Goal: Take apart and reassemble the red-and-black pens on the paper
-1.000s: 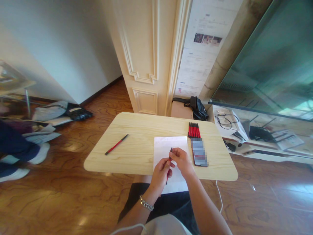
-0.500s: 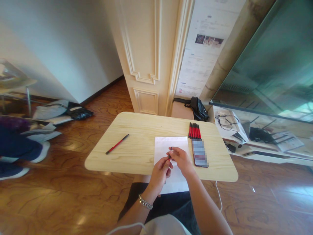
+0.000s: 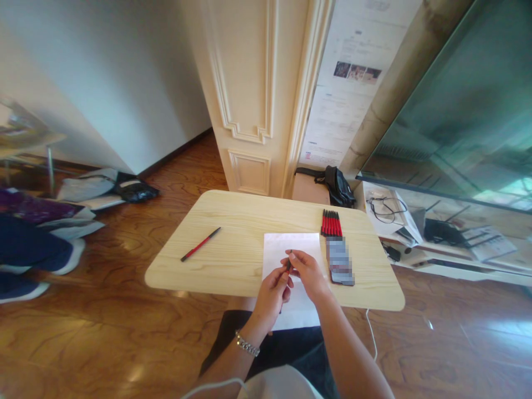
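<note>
Above a white sheet of paper (image 3: 291, 244), my two hands meet around one red and black pen (image 3: 288, 265). My left hand (image 3: 272, 291) is closed on the pen's lower part, which is mostly covered by the fingers. The fingers of my right hand (image 3: 305, 271) pinch its dark upper end. Another red and black pen (image 3: 201, 244) lies by itself at the left of the table. A row of several red and black pens (image 3: 331, 223) lies side by side beyond the paper's right corner. Just below them is a phone (image 3: 341, 260) with a blurred screen.
The wooden table (image 3: 245, 216) has rounded corners. A white cable (image 3: 372, 332) hangs at its right front edge. Behind it are a black bag (image 3: 338, 185) and a low white cabinet with cables. At far left, a person's shoe (image 3: 72, 257) and plastic bags (image 3: 89, 185) are on the floor.
My right fingers have shifted slightly at the pen's upper end, and more of its dark part shows between my hands. The other pens, paper and phone stay in place.
</note>
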`<state>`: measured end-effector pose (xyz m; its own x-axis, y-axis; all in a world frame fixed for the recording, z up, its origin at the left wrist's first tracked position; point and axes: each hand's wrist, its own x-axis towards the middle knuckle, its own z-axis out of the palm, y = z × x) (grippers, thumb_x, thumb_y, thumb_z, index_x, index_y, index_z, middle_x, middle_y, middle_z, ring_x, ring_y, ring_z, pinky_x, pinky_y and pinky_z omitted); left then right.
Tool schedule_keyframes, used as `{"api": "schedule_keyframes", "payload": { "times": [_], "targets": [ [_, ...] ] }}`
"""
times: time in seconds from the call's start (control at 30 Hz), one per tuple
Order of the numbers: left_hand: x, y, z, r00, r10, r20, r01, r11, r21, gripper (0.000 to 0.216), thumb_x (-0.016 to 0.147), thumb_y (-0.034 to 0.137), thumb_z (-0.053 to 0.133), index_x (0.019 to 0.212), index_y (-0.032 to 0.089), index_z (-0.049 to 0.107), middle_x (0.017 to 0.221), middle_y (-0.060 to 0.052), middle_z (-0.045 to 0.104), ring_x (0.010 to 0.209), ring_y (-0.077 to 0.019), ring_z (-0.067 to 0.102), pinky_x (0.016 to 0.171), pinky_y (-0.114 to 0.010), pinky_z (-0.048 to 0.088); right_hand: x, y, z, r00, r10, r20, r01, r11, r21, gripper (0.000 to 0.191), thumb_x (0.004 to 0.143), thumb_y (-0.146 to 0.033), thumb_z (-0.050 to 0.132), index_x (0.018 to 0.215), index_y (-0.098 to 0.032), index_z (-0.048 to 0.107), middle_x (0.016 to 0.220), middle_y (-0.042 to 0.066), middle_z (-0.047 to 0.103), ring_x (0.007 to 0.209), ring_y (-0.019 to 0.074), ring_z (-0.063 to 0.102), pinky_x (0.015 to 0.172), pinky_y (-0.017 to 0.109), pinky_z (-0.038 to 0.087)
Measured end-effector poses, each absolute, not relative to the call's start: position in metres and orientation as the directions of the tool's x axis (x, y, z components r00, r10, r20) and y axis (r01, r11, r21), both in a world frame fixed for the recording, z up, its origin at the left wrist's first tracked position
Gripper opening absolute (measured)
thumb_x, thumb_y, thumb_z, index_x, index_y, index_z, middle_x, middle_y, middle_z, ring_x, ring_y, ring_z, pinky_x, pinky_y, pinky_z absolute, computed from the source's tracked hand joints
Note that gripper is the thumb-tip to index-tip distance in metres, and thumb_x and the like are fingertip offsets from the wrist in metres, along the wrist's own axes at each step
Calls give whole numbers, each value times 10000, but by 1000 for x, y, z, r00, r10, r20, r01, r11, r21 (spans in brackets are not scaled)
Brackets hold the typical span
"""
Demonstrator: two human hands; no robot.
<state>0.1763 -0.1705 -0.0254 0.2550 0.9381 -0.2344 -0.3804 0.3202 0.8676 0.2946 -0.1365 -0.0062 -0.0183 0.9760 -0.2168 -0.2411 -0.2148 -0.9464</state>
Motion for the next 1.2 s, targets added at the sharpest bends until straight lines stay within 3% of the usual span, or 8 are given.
{"api": "schedule_keyframes", "payload": {
  "times": [0.13, 0.33, 0.5, 0.7, 0.83, 0.97, 1.1, 1.2],
  "targets": [
    [176, -171, -25, 261, 935, -240, -386, 329, 862, 329, 827, 457, 567, 965, 158, 570, 695, 28, 503, 420, -31, 377, 393, -176, 218, 293, -136, -10, 42, 982, -186, -223, -172, -959, 304, 724, -442, 683, 818, -155, 651, 710, 31, 638, 664, 143, 576, 657, 288, 464],
    [177, -172, -24, 259, 933, -252, -396, 340, 853, 358, 802, 462, 591, 1003, 166, 574, 689, 26, 517, 416, -37, 389, 386, -173, 216, 299, -135, -7, -37, 974, -223, -354, -221, -909, 361, 762, -457, 634, 968, -162, 661, 850, 88, 679, 804, 194, 619, 709, 327, 479],
    [178, -174, -25, 255, 931, -263, -400, 349, 848, 365, 790, 466, 597, 1017, 181, 574, 651, 38, 513, 405, -37, 385, 383, -170, 225, 301, -129, 0, 41, 974, -224, -231, -209, -950, 372, 748, -484, 635, 963, -182, 665, 882, 87, 698, 819, 190, 626, 647, 277, 442],
    [171, -180, -35, 287, 916, -280, -382, 378, 843, 337, 807, 460, 585, 1010, 192, 553, 643, 49, 500, 387, -31, 368, 369, -162, 189, 316, -100, 0, 224, 957, -184, -250, -126, -960, 388, 720, -494, 654, 958, -187, 662, 883, 73, 699, 724, 164, 621, 619, 268, 435],
    [164, -182, -42, 226, 925, -306, -398, 375, 837, 368, 785, 477, 603, 1011, 194, 542, 642, 50, 502, 383, -34, 372, 362, -158, 191, 315, -94, -14, 217, 973, -76, 201, -121, -972, 324, 728, -477, 641, 850, -183, 700, 704, 42, 684, 637, 175, 595, 590, 279, 411],
    [159, -179, -42, 221, 917, -331, -414, 395, 820, 386, 765, 477, 623, 1008, 190, 535, 645, 50, 508, 381, -35, 378, 361, -154, 191, 296, -103, -32, 174, 985, -18, 597, -120, -793, 164, 744, -350, 650, 832, -216, 685, 704, 41, 690, 649, 179, 599, 616, 281, 374],
    [159, -178, -40, 223, 924, -311, -424, 379, 823, 367, 779, 466, 610, 1006, 188, 536, 647, 51, 505, 391, -33, 385, 361, -157, 205, 285, -107, -39, 183, 983, 30, 717, -113, -688, 111, 756, -324, 642, 741, -215, 640, 727, 58, 680, 664, 181, 582, 606, 276, 334],
    [160, -178, -40, 221, 926, -307, -431, 375, 820, 351, 792, 456, 600, 1012, 191, 529, 653, 51, 501, 390, -30, 377, 357, -157, 193, 288, -109, -34, 190, 980, 64, 680, -85, -728, 172, 776, -381, 621, 729, -216, 632, 692, 44, 660, 628, 173, 555, 595, 273, 324]
  ]
}}
